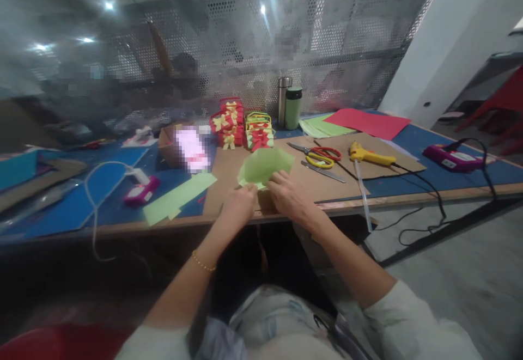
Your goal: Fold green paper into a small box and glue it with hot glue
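A light green sheet of paper is held up over the brown cardboard, curved or partly folded. My left hand pinches its near left edge, fingers closed. On the right side of the same paper, my right hand grips the lower edge with bent fingers. Exactly how the paper is creased between the fingertips is hidden. Just right of it lie scissors with red and yellow handles. Left of my left hand, cut green paper strips rest on the table.
A yellow glue gun with a clear glue stick and cable lies right. Behind stand red paper boxes with bows, a green box and a green bottle. Purple power sockets sit right; red sheets lie at the back.
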A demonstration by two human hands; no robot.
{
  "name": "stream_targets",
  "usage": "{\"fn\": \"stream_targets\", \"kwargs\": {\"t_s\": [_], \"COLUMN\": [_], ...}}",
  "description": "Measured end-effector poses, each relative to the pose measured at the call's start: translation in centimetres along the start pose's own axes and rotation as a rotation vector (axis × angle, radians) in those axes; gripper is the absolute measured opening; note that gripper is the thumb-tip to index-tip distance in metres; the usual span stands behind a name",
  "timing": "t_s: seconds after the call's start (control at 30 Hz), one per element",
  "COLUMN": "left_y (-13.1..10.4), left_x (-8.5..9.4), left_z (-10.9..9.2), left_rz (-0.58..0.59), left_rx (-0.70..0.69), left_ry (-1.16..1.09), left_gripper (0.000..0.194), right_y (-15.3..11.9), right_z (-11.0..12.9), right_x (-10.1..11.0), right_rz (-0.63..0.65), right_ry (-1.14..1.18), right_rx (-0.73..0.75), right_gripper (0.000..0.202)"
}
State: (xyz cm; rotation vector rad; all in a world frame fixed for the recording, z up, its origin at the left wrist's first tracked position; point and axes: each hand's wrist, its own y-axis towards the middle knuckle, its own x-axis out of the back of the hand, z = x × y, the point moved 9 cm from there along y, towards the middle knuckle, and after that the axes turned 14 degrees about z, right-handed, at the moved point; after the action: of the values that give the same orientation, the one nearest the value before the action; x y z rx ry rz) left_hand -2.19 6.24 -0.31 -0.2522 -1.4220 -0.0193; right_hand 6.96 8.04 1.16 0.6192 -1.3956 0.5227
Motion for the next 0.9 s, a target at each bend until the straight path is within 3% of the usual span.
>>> {"fn": "stream_targets", "kwargs": {"t_s": [0.1,0.3,0.47,0.9], "left_y": [-0.3,-2.2,-2.6,-1.6], "left_x": [0.0,-1.2,-1.3,-0.6], "left_z": [0.2,1.9,1.2,0.8], "left_rz": [-0.033,-0.12,-0.128,-0.03], "left_rx": [-0.037,-0.008,-0.052,0.011], "left_ry": [-0.024,-0.006,0.038,0.025], "left_gripper": [0.044,0.048,0.047,0.037], "right_y": [1.0,2.5,3.9,4.7], "right_z": [1.1,-0.1,-0.1,-0.6], "right_x": [-0.6,-1.7,-1.5,-1.0], "right_rz": [0.056,0.195,0.121,0.121], "right_ry": [0.023,0.126,0.084,0.196], "right_rx": [0.104,0.027,0.018,0.011], "right_gripper": [0.032,0.031,0.035,0.029]}}
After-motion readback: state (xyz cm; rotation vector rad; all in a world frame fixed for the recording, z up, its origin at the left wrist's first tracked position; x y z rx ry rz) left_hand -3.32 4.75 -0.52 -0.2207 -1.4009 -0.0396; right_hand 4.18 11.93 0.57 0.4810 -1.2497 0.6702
